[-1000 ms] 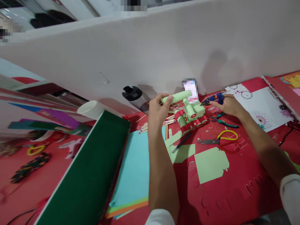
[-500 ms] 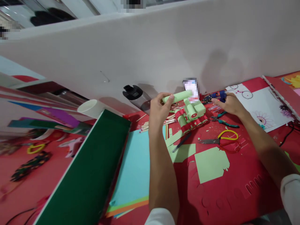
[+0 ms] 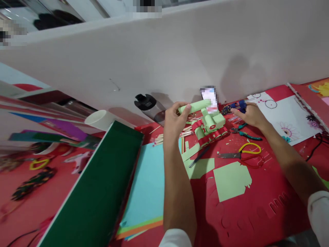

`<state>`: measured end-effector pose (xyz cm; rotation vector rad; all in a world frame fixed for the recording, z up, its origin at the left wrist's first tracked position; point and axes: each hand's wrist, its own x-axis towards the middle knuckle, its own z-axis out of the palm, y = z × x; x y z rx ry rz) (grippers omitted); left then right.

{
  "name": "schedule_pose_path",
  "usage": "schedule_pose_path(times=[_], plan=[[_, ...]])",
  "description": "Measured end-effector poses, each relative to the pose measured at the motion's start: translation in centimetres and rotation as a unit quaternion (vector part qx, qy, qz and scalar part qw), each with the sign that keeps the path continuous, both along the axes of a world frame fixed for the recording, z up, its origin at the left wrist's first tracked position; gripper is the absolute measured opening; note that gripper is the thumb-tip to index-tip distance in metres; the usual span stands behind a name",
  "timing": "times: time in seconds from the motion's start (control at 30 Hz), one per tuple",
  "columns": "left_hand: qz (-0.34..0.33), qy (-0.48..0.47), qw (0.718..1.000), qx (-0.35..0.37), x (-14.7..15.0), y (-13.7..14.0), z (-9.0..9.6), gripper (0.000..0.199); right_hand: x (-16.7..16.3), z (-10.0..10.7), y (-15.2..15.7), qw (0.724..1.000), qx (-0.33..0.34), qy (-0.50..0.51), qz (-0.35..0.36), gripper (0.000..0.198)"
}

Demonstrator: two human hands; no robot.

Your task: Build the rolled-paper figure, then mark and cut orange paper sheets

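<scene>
Left hand (image 3: 176, 118): closed about one end of a pale green paper tube (image 3: 196, 105), which is held raised, its free end pointed right over a pale green and red paper model (image 3: 209, 127); whether the two are touching cannot be told. Right hand (image 3: 253, 116): wrapped about a dark blue hand tool (image 3: 239, 106), its black tip turned toward the model. Set on the red table (image 3: 259, 199): pliers with teal handles (image 3: 250, 138), placed near the right hand; metal scissors with yellow and red handles (image 3: 230, 155), laid nearer the viewer; an irregularly cut pale green paper sheet (image 3: 231, 181), laid flat beyond these.
</scene>
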<state>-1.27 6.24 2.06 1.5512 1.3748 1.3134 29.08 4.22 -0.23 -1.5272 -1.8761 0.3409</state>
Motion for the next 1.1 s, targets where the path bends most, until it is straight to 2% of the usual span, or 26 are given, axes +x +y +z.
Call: schedule_pose_path(times=[0.2, 0.5, 0.63, 0.77, 0.93, 1.1], plan=[[0.002, 0.000, 1.000, -0.004, 0.0, 0.1, -0.1, 0.028, -0.1, 0.1, -0.1, 1.000, -0.006, -0.029, -0.009, 0.040], [0.006, 0.002, 1.000, -0.004, 0.0, 0.0, 0.0, 0.026, 0.6, 1.4, -0.6, 0.998, -0.057, -0.030, 0.005, 0.046], [0.008, 0.002, 1.000, -0.005, -0.1, 0.0, 0.1, 0.025, 1.2, 1.2, -0.5, 0.994, -0.093, 0.037, 0.049, 0.043], [0.009, 0.009, 1.000, -0.002, -0.1, 0.0, 0.1, 0.026, 1.5, 1.3, -0.3, 0.986, -0.089, 0.132, 0.059, 0.041], [0.006, 0.013, 1.000, -0.011, -0.1, -0.1, 0.2, 0.026, 1.7, 1.7, -0.4, 0.987, -0.098, 0.113, 0.050, 0.040], [0.008, 0.017, 1.000, -0.005, 0.0, -0.4, 0.5, 0.024, 0.8, 1.0, -0.5, 0.968, -0.139, 0.200, 0.059, 0.049]])
